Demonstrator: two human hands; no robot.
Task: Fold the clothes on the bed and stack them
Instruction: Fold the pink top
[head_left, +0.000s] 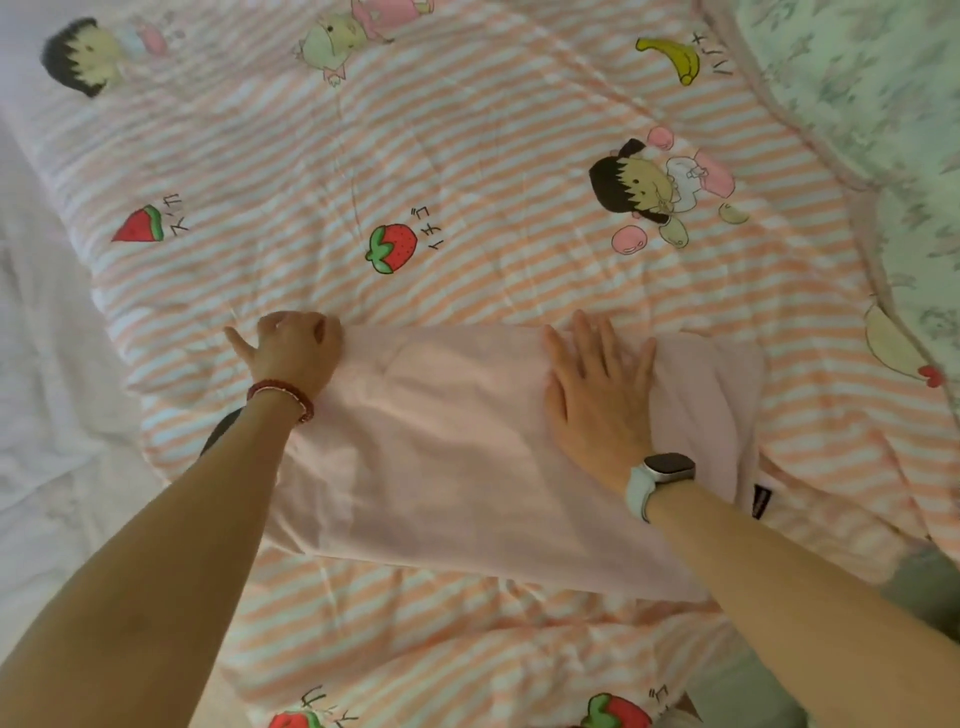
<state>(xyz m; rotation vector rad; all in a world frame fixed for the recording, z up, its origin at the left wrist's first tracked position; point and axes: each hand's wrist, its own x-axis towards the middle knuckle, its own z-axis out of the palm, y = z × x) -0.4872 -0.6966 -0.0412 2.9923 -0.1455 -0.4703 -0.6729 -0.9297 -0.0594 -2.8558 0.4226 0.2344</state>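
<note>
A pale pink garment (441, 447) lies folded into a broad band across the striped quilt (467, 182). My left hand (293, 348) grips the garment's far left corner with curled fingers, thumb sticking out to the left. My right hand (597, 384) lies flat on the garment right of its middle, fingers straight and spread, pressing the cloth down. A small dark label (761, 501) shows at the garment's right end, near my right wrist.
The quilt is pink-and-white striped with cartoon and fruit prints and covers most of the bed. A white sheet (47, 415) lies to the left, a green floral cover (883, 104) to the right. A dark item (221, 428) peeks out beneath my left forearm.
</note>
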